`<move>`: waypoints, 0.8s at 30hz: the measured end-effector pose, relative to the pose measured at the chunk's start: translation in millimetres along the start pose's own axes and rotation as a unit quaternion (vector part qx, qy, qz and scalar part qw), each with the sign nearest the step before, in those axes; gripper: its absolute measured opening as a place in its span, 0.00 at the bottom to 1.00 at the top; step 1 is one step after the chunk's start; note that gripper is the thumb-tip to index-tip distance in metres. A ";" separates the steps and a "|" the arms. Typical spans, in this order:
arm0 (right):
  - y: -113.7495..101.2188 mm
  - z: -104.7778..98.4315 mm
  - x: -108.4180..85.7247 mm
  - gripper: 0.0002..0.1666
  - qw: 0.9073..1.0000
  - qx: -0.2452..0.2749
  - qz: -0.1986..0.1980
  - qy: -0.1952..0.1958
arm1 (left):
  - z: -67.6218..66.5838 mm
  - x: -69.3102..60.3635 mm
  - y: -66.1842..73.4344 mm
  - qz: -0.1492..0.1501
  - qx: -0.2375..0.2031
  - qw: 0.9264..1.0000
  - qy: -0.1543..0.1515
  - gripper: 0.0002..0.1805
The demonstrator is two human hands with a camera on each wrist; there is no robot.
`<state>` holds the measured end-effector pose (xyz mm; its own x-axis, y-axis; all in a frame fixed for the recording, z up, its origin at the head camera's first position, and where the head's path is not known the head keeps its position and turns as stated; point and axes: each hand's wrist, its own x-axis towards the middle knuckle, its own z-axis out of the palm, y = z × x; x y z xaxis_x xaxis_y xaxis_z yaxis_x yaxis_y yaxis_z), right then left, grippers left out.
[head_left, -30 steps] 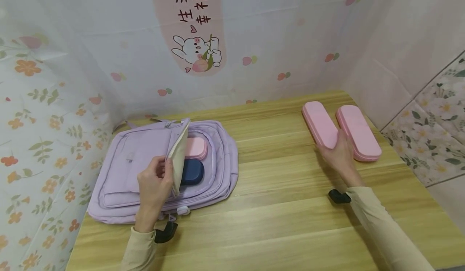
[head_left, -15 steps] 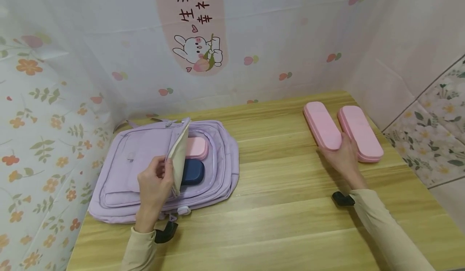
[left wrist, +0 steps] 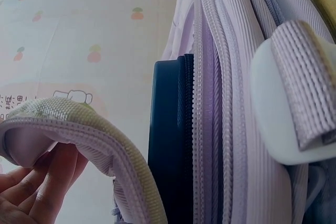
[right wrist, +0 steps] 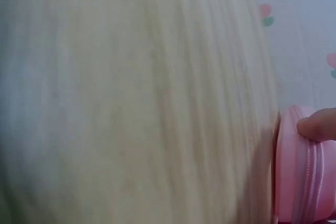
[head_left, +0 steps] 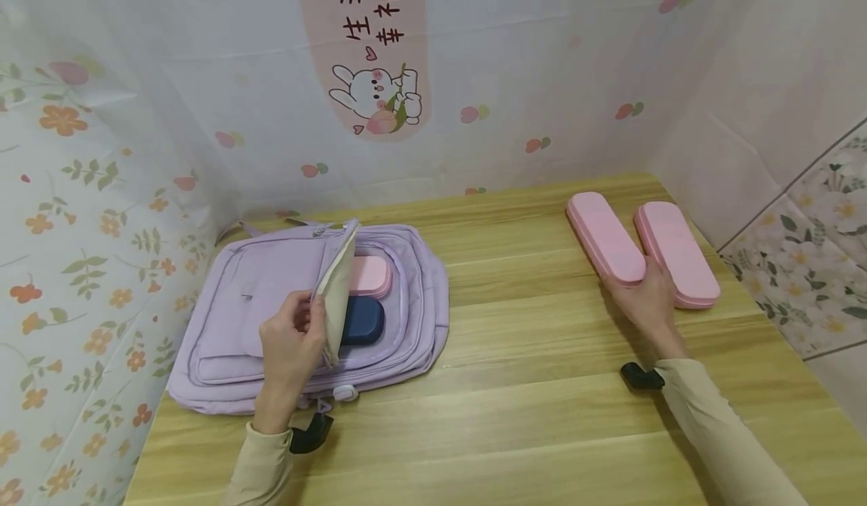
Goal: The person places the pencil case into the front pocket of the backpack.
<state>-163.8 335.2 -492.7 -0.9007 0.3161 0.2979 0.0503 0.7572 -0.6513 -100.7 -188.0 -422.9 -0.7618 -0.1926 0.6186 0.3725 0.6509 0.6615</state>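
Both arms are in play, reaching forward in beige long sleeves! Here's the left forearm, angled almost straight ahead, bare at the wrist, and the left hand has its thumb and curled fingers locked in a pinch. Now across to the right forearm, slanting inward from the lower right corner, and the right hand, well apart from its partner, grips firmly; the right wrist view catches just one digit, tip pressed in.

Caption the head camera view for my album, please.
Left hand holds open the flap of a lilac backpack; right hand grips a pink zippered case on a wooden table.
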 end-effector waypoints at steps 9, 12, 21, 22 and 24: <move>-12.2 -2.1 0.2 0.36 1.000 0.014 -0.022 0.003 | -0.1 -0.6 1.1 0.008 -0.003 1.000 0.001 0.04; -20.5 -3.2 0.2 0.37 0.999 0.031 -0.024 0.000 | 0.2 -0.7 0.6 0.010 -0.005 1.000 0.002 0.04; -53.9 0.3 -6.1 0.40 0.996 0.083 -0.040 -0.013 | 0.3 -1.8 -0.7 0.015 -0.010 1.000 0.007 0.04; -57.9 1.0 -7.4 0.40 0.995 0.085 -0.046 -0.012 | 0.3 -1.8 -0.6 0.015 -0.011 1.000 0.007 0.04; -65.6 2.5 -9.3 0.41 0.994 0.098 -0.056 -0.012 | 0.5 -1.8 -0.6 0.016 -0.011 1.000 0.006 0.04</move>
<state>-159.8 281.1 -454.5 -0.9059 0.2211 0.3613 -0.1333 0.6608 -0.7386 -99.8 -187.7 -424.6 -0.7427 -0.1820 0.6445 0.4079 0.6403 0.6508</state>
